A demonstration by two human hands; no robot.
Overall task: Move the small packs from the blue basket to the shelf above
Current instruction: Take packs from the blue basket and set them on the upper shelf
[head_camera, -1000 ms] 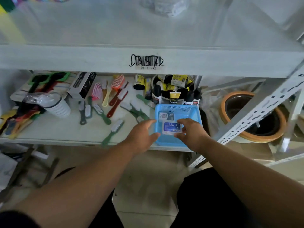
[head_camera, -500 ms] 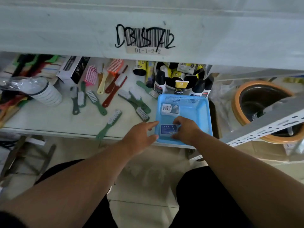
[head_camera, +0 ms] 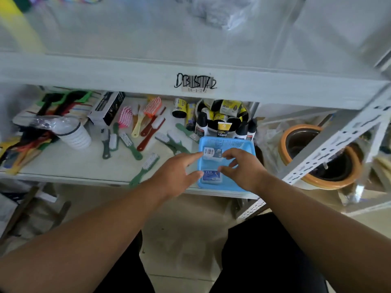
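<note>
Two small packs lie in the blue basket, which sits at the front edge of the lower shelf, right of its middle. The far pack is white and grey and lies toward the basket's back left; the near pack has a blue label and lies by the front wall. They are apart from each other.

The left hand reaches in over the basket's left rim with fingers spread and fairly straight: the forefinger tip touches the left edge of the far pack, and the thumb tip rests at the left edge of the near pack. It grips neither. The right hand hovers over the middle of the basket, fingers loosely bent, forefinger near the right edge of the far pack and thumb just beside the right edge of the near one (whether either actually touches, I cannot tell). It holds nothing.

Behind the basket stands a cluster of black-and-yellow bottles and tubes. To the left, green, red and pink brushes lie scattered on the shelf, with a stack of white cups farther left. The shelf above carries a barcode label on its front edge. To the right, beyond the perforated upright, sits a round orange-rimmed pot.
</note>
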